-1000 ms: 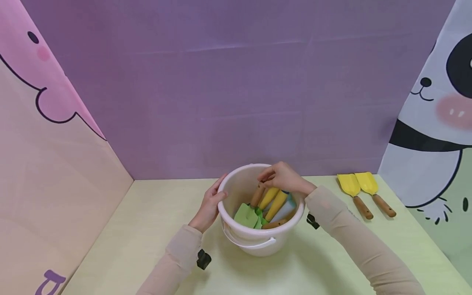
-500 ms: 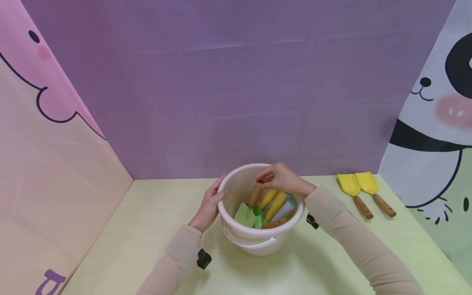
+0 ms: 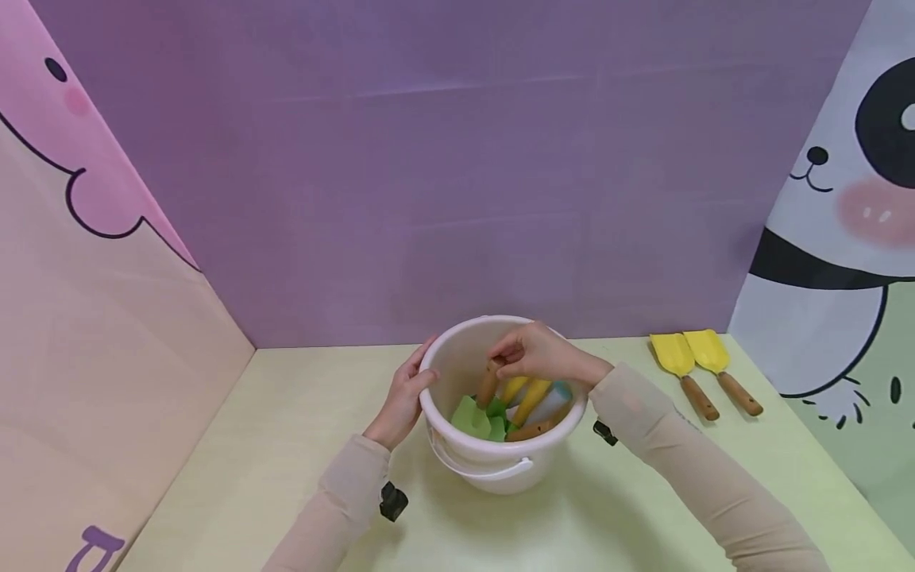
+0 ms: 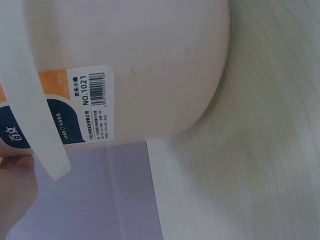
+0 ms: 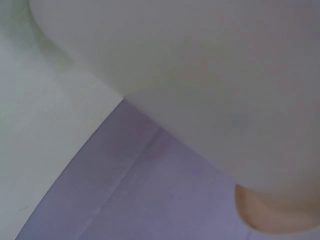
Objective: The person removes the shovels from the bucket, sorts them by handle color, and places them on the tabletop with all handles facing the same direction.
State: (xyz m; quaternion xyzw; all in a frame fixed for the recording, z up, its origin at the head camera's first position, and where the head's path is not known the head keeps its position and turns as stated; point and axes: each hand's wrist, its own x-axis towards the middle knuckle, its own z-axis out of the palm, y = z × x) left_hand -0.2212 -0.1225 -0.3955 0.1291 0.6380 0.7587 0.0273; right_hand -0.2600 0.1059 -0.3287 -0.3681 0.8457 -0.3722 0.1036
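A pale plastic bucket stands on the table, its inside facing up toward the head camera. My left hand grips the left rim, thumb over the edge; its fingers also show beside the bucket in the left wrist view. Inside the bucket, my right hand pinches the top of a wooden handle, which leads down to a light green shovel blade. Around it lie yellow handles, another wooden handle and a whitish piece with a blue end. The bucket wall fills much of the right wrist view.
Two yellow shovels with wooden handles lie side by side at the table's back right. A purple backdrop rises behind the table, with printed panels at both sides. The bucket's carry handle hangs down across a label.
My right hand has shifted slightly left and down, the pinched wooden handle moving along with it. The left hand keeps its grip on the rim.
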